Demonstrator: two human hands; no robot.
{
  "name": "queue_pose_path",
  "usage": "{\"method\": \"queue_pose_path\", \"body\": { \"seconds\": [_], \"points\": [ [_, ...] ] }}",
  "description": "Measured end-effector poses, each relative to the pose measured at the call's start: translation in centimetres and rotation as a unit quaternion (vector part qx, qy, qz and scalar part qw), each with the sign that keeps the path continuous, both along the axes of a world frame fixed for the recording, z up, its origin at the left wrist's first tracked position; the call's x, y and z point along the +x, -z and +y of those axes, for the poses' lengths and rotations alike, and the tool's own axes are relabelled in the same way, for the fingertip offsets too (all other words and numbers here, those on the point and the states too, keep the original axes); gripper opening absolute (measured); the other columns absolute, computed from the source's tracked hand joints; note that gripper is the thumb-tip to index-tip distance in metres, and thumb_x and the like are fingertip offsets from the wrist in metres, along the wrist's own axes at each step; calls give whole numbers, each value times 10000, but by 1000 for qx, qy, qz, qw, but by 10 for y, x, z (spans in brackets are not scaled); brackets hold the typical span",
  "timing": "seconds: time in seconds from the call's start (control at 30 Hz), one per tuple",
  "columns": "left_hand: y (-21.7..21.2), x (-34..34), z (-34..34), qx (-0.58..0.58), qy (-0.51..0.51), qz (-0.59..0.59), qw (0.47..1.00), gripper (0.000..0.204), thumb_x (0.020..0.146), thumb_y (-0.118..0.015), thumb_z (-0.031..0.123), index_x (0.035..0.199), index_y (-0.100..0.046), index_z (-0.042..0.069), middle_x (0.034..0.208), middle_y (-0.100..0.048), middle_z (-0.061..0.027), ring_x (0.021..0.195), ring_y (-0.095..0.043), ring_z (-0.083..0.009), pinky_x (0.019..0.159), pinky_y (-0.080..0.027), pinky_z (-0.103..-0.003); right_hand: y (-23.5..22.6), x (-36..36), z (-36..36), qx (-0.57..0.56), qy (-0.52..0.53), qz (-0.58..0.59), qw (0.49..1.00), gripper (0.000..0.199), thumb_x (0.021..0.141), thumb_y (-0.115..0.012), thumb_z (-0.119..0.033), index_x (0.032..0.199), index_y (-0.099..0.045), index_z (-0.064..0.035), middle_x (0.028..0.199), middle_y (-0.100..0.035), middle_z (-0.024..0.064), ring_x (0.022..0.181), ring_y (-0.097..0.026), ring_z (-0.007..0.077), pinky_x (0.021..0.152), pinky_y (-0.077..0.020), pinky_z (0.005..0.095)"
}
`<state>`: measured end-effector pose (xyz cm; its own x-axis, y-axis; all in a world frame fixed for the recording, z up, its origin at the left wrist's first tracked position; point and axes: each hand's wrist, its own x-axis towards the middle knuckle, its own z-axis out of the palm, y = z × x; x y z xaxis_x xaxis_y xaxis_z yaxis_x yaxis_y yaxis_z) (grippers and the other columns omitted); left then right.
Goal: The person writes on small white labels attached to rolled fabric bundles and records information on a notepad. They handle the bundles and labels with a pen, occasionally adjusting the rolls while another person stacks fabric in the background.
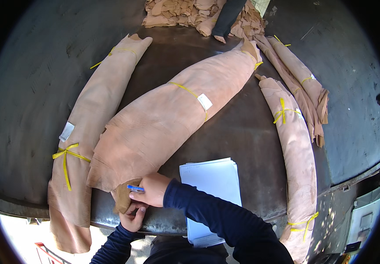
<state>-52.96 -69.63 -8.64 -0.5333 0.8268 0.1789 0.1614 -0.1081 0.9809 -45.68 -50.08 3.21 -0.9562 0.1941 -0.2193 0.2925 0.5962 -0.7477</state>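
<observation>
A large roll of pinkish-tan leather [163, 119], tied with yellow ribbon, lies slantwise across the dark table. A white tag [205, 102] sits under its ribbon. At its near end a brown flap of leather [123, 198] is turned out. My left hand [132, 216] grips this flap at the table's front edge, thumb and fingers curled. Just above it, my right hand [154, 188] is closed on a blue pen [135, 188], over the same flap. The pen's tip cannot be made out. A stack of white paper sheets [212, 180] lies beneath my right forearm.
Another tied leather roll [97, 97] lies at the left, overhanging the front edge. Two more rolls, one nearer [291, 149] and one farther [297, 66], are on the right. Leather pieces [176, 13] are heaped at the far edge, with a dark strip [229, 17] across them.
</observation>
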Motion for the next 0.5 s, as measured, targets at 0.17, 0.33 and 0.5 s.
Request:
{"method": "queue_pose_path", "body": {
  "seconds": [0.17, 0.33, 0.5],
  "points": [
    [-101, -28, 16, 111, 120, 6, 987, 380, 943, -645, 301, 902, -671, -76, 771, -685, -152, 681, -699, -209, 613, -568, -293, -14, 54, 107, -107, 343, 93, 929, 334, 933, -461, -95, 1219, -606, -3, 956, -711, 109, 465, -572, 126, 457, -478, 285],
    [-176, -57, 65, 242, 125, 197, 942, 880, 912, -380, 752, 953, -672, -77, 805, -692, -176, 725, -705, -295, 669, -563, -348, 5, 50, 212, 274, 445, 74, 849, 468, 912, -516, -114, 1364, -490, 5, 1319, -529, 245, 1096, -608, 377, 936, -505, 422],
    [-169, -95, 106, 151, 3, 369, 917, 752, 957, -411, 635, 958, -660, -74, 888, -679, -213, 852, -671, -404, 793, -530, -427, 44, 10, 201, 265, 441, -17, 857, 567, 927, -453, -123, 1464, -359, 36, 1531, -325, 272, 1353, -436, 400, 1123, -390, 405]
  ]
}}
